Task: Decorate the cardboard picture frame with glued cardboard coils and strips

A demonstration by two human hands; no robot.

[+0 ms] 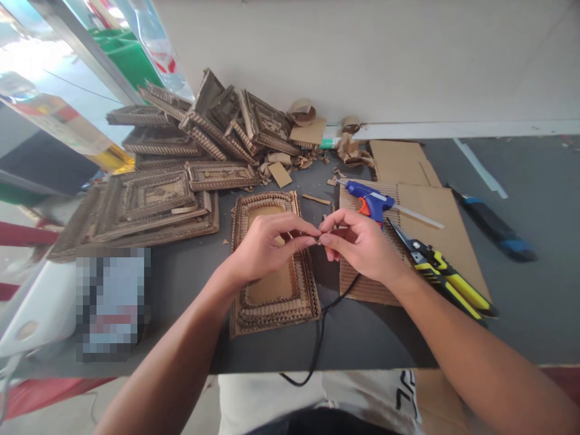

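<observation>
My left hand [275, 244] and my right hand [357, 246] meet fingertip to fingertip, both closed in a pinch. Between them is a small brown piece [318, 240], which looks like cardboard and is mostly hidden by the fingers. Below my left hand lies a rectangular cardboard frame [277, 313] with raised corrugated borders and a plain inner panel. A blue glue gun [372, 202] with an orange trigger rests just beyond my right hand, on a corrugated cardboard sheet [362, 289]. Yellow-and-black scissors [437, 266] lie to the right of that hand.
Several cardboard frames [199, 139] are piled at the back left, beside paper scraps [356, 151]. A blue-and-black cutter [496, 226] and a pale glue stick [480, 166] lie at right. A black cable [319, 344] hangs over the table's front edge. A bottle [67, 124] stands at left.
</observation>
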